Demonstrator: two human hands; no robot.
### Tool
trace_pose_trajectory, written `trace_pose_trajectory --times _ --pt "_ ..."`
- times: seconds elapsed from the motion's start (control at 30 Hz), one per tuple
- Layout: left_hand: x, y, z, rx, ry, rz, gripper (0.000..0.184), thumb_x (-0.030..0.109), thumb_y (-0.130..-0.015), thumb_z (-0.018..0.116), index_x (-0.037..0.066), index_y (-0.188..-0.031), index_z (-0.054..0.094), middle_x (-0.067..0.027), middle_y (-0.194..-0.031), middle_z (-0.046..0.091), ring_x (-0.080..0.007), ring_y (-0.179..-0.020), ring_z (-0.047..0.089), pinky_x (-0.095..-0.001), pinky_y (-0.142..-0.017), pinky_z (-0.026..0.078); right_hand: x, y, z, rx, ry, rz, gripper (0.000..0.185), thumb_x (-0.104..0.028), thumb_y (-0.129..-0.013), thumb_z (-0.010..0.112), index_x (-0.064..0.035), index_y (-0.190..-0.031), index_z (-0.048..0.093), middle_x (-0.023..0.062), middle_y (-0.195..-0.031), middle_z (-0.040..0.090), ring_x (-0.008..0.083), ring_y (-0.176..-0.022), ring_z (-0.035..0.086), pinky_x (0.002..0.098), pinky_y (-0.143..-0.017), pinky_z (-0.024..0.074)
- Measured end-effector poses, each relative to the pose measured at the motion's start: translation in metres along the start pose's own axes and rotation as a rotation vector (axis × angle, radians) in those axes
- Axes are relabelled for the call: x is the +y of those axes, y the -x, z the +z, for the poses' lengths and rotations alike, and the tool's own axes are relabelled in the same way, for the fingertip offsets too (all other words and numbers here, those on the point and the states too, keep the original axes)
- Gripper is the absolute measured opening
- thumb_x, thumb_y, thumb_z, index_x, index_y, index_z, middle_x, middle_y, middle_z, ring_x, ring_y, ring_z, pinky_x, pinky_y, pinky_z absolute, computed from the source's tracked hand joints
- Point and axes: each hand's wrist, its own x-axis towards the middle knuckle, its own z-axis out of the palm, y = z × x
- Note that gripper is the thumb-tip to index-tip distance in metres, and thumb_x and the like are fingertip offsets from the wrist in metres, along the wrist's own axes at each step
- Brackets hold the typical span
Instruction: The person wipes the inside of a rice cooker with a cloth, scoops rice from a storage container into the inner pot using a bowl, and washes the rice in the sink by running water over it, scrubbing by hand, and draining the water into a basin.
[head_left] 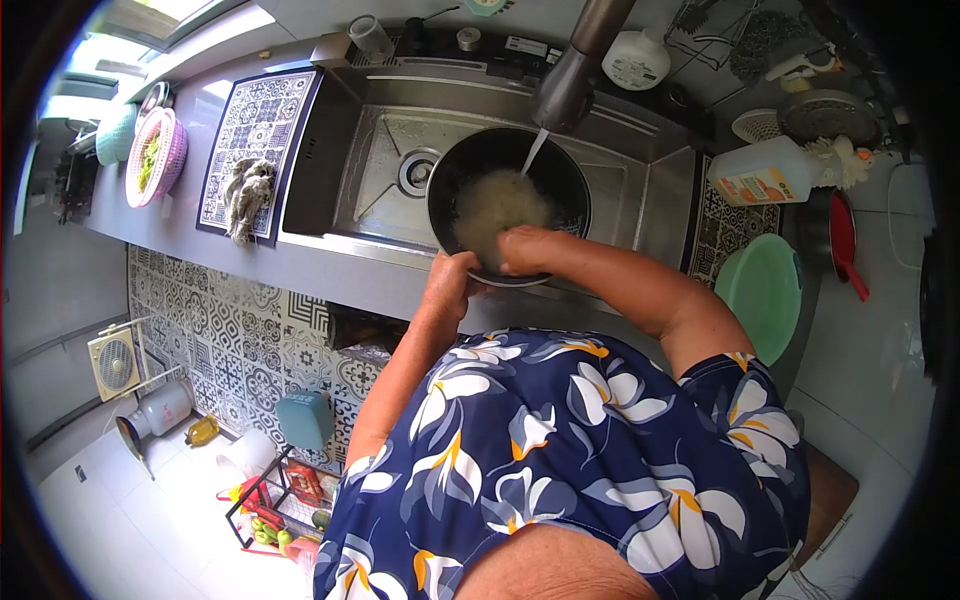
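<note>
A round black pot [440, 190] sits tilted in the steel sink, with cloudy, pale water [495, 205] in it. My left hand [453, 278] is closed on the pot's near rim, fingers at its outer side. Inside the pot, my right hand [524, 249] dips into the cloudy water by the near wall. Its fingertips are hidden, so I cannot tell what they hold. From the dark faucet [562, 98] above, a stream of water runs into the pot.
The steel sink [375, 215] has a drain left of the pot. A grey cloth [247, 198] lies on a patterned mat [262, 120], beside a pink basket [160, 150] holding greens. On the right are a green basin [765, 300] and a large plastic bottle [765, 172].
</note>
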Motion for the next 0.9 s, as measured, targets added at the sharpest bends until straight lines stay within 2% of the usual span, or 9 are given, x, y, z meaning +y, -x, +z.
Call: trace_pose_trajectory --times 0.07,0.17,0.23,0.37,0.43,0.53,0.63,0.83,0.9 --pt "0.002 0.004 0.001 -0.010 0.004 -0.007 0.047 0.002 -0.066 0.048 0.000 -0.112 0.048 -0.0134 -0.095 0.057 -0.0261 -0.071 0.061 -0.0333 -0.055 0.053 -0.013 -0.012 0.000 -0.036 -0.114 -0.114 0.055 -0.030 -0.073 0.065 -0.0030 -0.119 0.053 0.0166 -0.121 0.055 0.0309 -0.110 0.054 0.0390 -0.093 0.0426" --pt "0.003 0.013 0.006 -0.005 -0.034 0.067 0.036 0.003 -0.069 0.047 -0.007 -0.102 0.052 -0.0152 -0.086 0.060 -0.0265 -0.070 0.063 -0.0362 -0.059 0.055 -0.016 -0.034 0.009 0.260 0.002 -0.252 0.054 -0.032 -0.073 0.064 -0.0001 -0.114 0.053 0.0198 -0.117 0.054 0.0320 -0.109 0.053 0.0392 -0.092 0.0428" --pt "0.004 0.018 0.010 0.037 0.005 0.110 0.036 0.003 -0.069 0.047 -0.008 -0.103 0.052 -0.0155 -0.087 0.060 -0.0265 -0.071 0.062 -0.0368 -0.059 0.055 0.000 -0.044 0.006 0.794 0.376 -0.263 0.054 -0.032 -0.072 0.066 0.0006 -0.113 0.054 0.0178 -0.115 0.055 0.0304 -0.109 0.054 0.0370 -0.091 0.0434" --pt "-0.001 0.011 0.003 0.015 0.004 0.097 0.037 0.003 -0.069 0.047 -0.008 -0.104 0.051 -0.0157 -0.088 0.059 -0.0268 -0.072 0.062 -0.0380 -0.060 0.055 0.025 -0.023 -0.013 0.760 0.364 -0.097 0.056 -0.034 -0.071 0.067 -0.0022 -0.115 0.054 0.0158 -0.113 0.056 0.0286 -0.107 0.055 0.0353 -0.090 0.0437" --pt "0.000 0.007 0.004 0.050 -0.005 0.077 0.037 0.003 -0.069 0.047 -0.008 -0.104 0.051 -0.0157 -0.088 0.059 -0.0272 -0.072 0.062 -0.0386 -0.060 0.055 0.019 -0.008 -0.023 0.079 0.365 0.177 0.056 -0.034 -0.069 0.069 -0.0045 -0.115 0.055 0.0154 -0.113 0.056 0.0288 -0.106 0.055 0.0356 -0.090 0.0437" --pt "0.001 0.001 0.002 0.023 0.015 0.058 0.037 0.003 -0.069 0.047 -0.009 -0.104 0.051 -0.0155 -0.088 0.059 -0.0270 -0.072 0.062 -0.0381 -0.059 0.055 0.005 -0.008 0.002 -0.113 0.139 0.078 0.054 -0.031 -0.070 0.069 -0.0049 -0.115 0.055 0.0150 -0.113 0.056 0.0288 -0.105 0.056 0.0346 -0.091 0.0437" --pt "0.000 0.000 -0.001 0.007 -0.055 0.029 0.038 0.003 -0.069 0.046 -0.008 -0.105 0.051 -0.0153 -0.088 0.059 -0.0271 -0.074 0.062 -0.0383 -0.059 0.055 -0.007 -0.022 0.011 0.163 -0.012 -0.300 0.053 -0.030 -0.070 0.068 -0.0032 -0.114 0.056 0.0157 -0.115 0.055 0.0300 -0.108 0.054 0.0371 -0.092 0.0432" --pt "0.002 0.009 0.005 0.032 0.006 0.091 0.039 0.003 -0.070 0.046 -0.005 -0.108 0.051 -0.0161 -0.092 0.058 -0.0280 -0.078 0.062 -0.0387 -0.060 0.056 0.020 -0.044 -0.007 0.658 0.261 -0.183 0.064 -0.036 -0.066 0.072 -0.0039 -0.118 0.051 0.0158 -0.117 0.055 0.0323 -0.113 0.049 0.0439 -0.092 0.0416" --pt "0.004 0.009 0.003 0.017 -0.010 0.070 0.044 0.003 -0.068 0.046 -0.003 -0.112 0.048 -0.0153 -0.096 0.057 -0.0275 -0.080 0.061 -0.0384 -0.061 0.056 0.028 -0.032 -0.018 0.491 0.208 -0.007 0.065 -0.037 -0.067 0.072 -0.0036 -0.118 0.051 0.0157 -0.118 0.055 0.0321 -0.114 0.049 0.0427 -0.093 0.0417"
